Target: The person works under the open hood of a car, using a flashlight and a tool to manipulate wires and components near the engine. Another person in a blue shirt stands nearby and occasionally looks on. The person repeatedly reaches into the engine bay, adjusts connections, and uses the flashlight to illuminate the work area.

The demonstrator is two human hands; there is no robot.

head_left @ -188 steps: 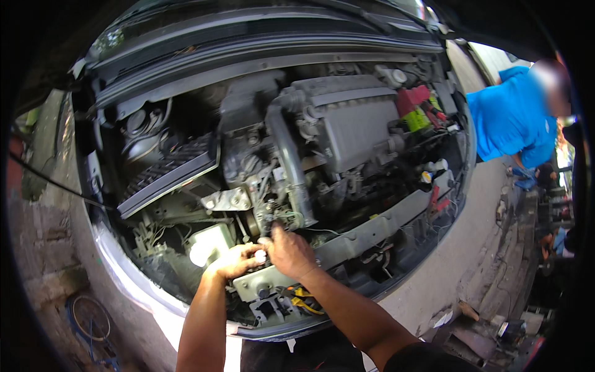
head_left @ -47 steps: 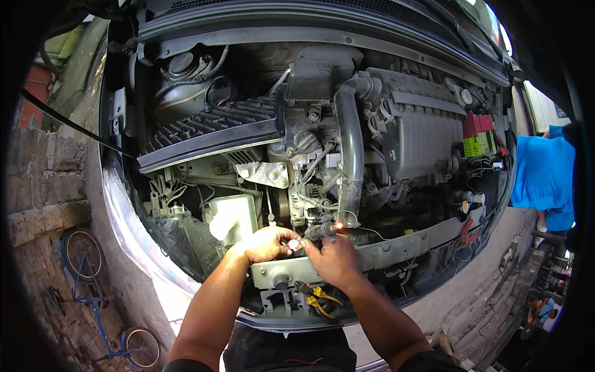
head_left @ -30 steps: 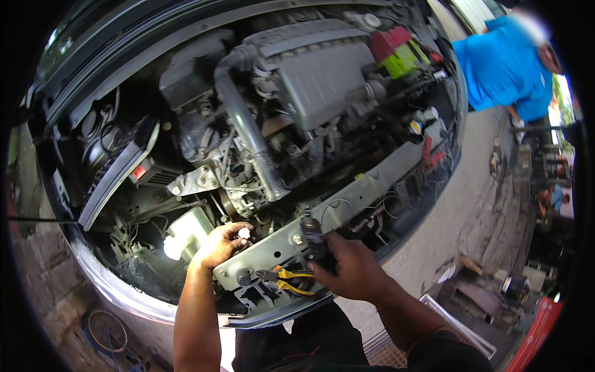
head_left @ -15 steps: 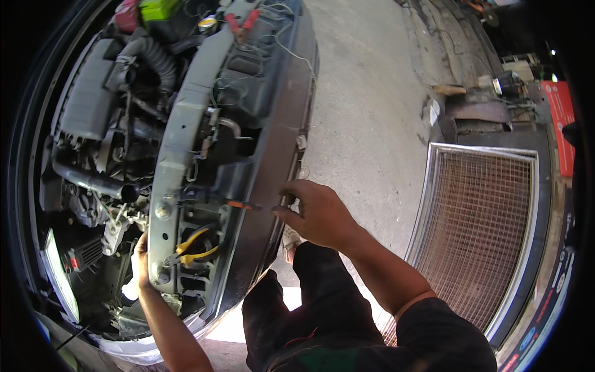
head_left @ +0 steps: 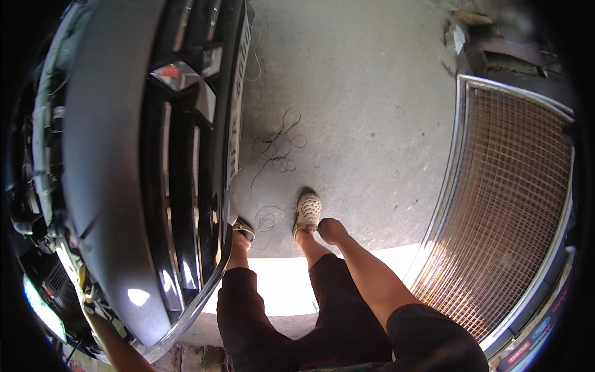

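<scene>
My right hand (head_left: 333,231) hangs low over the floor, just right of the shoe (head_left: 308,212) on my right foot. Its fingers are curled in, and a small dark patch shows at them; I cannot make out what it is. At lower left, my left forearm (head_left: 114,344) reaches to the open front of a dark car. The left hand's fingers are hidden there, beside the metal crossmember (head_left: 44,133). Close to it lie yellow-handled pliers (head_left: 83,278), small and blurred. The car's dark front panel (head_left: 102,161) and grille (head_left: 180,142) fill the left side.
A tangle of thin wire (head_left: 279,149) lies on the concrete floor (head_left: 372,124) by the bumper. To the right leans a metal-framed mesh panel (head_left: 460,136). Scrap pieces (head_left: 511,49) sit at the far right. A lit headlamp (head_left: 43,310) is at lower left.
The view has swung down and to the right, from the engine bay to the floor and grille. My right hand has moved off the car's edge, away from the orange-and-black tool.
</scene>
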